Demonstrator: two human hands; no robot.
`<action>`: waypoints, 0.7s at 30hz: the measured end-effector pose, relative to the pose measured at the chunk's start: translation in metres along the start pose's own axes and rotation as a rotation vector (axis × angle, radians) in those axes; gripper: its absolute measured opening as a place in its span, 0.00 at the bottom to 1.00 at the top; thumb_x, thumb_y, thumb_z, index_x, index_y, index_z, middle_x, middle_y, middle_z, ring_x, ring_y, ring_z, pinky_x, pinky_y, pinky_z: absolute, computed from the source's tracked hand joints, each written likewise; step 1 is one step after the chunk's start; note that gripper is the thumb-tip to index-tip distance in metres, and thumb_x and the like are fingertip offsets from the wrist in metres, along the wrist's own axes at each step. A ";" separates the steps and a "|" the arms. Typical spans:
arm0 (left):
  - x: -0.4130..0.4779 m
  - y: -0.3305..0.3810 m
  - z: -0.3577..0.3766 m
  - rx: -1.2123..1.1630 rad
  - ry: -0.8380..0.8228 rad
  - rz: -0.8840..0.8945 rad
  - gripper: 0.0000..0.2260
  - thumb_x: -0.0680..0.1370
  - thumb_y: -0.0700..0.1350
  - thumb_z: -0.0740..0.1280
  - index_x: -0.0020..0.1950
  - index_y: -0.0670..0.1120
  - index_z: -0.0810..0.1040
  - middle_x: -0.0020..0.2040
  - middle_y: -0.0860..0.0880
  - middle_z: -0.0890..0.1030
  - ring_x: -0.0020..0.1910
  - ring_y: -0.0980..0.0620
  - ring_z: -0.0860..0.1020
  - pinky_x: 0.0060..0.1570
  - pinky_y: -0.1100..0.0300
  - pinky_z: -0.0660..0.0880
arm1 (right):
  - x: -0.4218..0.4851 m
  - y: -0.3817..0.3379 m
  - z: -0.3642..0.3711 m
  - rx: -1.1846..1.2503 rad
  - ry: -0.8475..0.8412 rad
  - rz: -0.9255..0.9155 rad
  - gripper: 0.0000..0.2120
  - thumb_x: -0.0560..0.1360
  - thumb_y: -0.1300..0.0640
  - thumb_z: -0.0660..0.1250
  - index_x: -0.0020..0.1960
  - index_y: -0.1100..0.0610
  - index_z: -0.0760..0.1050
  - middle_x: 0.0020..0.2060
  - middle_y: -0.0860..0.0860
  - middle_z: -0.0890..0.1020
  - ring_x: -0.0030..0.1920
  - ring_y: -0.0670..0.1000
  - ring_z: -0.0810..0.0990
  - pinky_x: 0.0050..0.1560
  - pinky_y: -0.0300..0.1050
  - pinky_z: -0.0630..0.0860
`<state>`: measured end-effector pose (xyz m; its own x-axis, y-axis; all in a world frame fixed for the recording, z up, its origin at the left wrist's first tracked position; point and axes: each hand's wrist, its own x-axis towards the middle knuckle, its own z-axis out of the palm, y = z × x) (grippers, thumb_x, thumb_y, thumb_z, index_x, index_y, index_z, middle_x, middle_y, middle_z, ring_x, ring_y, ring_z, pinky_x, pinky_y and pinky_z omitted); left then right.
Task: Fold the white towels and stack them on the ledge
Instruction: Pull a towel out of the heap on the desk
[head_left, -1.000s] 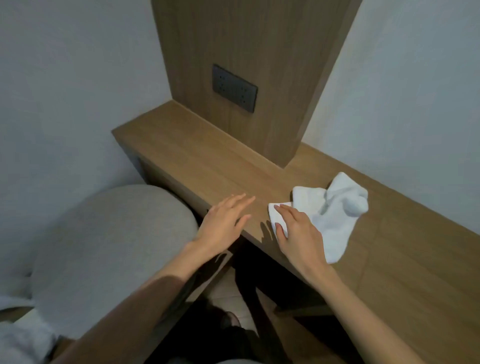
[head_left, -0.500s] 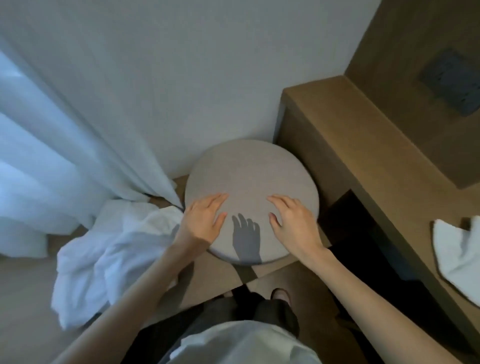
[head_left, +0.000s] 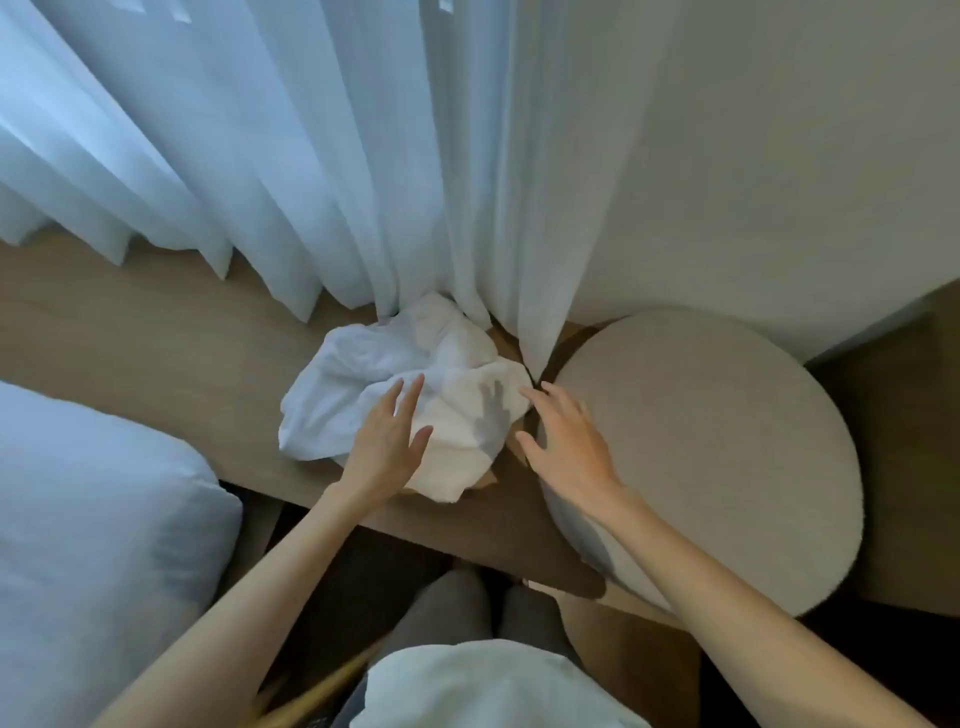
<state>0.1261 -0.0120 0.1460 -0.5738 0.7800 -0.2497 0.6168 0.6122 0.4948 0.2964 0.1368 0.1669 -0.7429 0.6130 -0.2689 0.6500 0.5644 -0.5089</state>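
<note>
Fingers spread, empty, on left hand and right hand; turned from the ledge, I reach for the next crumpled white towels.

**Curtain, stool and bedding around a wooden surface**

A sheer white curtain hangs in long folds across the upper left and centre. Its hem reaches down to a light wooden surface that runs from the left edge toward the middle. To the right of the curtain rises a plain pale wall. Below the wall stands a round stool with a flat grey-beige fabric top, and the curtain's rightmost fold ends just beside its upper left rim. At the lower left lies soft white bedding, rounded at its corner, near the wooden surface's front edge.
</note>
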 end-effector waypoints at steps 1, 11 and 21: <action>0.001 -0.007 -0.002 -0.021 0.007 -0.032 0.29 0.81 0.49 0.60 0.78 0.51 0.50 0.78 0.45 0.55 0.75 0.46 0.57 0.69 0.50 0.62 | 0.010 -0.003 0.005 -0.008 -0.041 -0.011 0.26 0.78 0.50 0.62 0.75 0.47 0.58 0.74 0.50 0.59 0.71 0.56 0.59 0.64 0.54 0.68; 0.063 -0.093 -0.003 -0.069 0.001 -0.206 0.30 0.81 0.54 0.59 0.78 0.54 0.48 0.78 0.41 0.47 0.76 0.42 0.52 0.73 0.48 0.54 | 0.122 -0.045 0.068 -0.113 -0.275 0.018 0.34 0.76 0.45 0.66 0.76 0.42 0.52 0.76 0.49 0.49 0.73 0.62 0.52 0.67 0.64 0.63; 0.188 -0.199 0.063 0.232 -0.156 -0.117 0.30 0.81 0.42 0.61 0.77 0.58 0.50 0.79 0.45 0.43 0.76 0.36 0.48 0.64 0.41 0.66 | 0.241 -0.031 0.178 -0.279 -0.453 0.033 0.39 0.74 0.40 0.67 0.77 0.42 0.48 0.77 0.49 0.43 0.75 0.65 0.49 0.71 0.69 0.51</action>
<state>-0.0709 0.0203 -0.0516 -0.5698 0.7017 -0.4277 0.6679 0.6987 0.2565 0.0689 0.1685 -0.0278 -0.6759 0.3674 -0.6389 0.6461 0.7123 -0.2741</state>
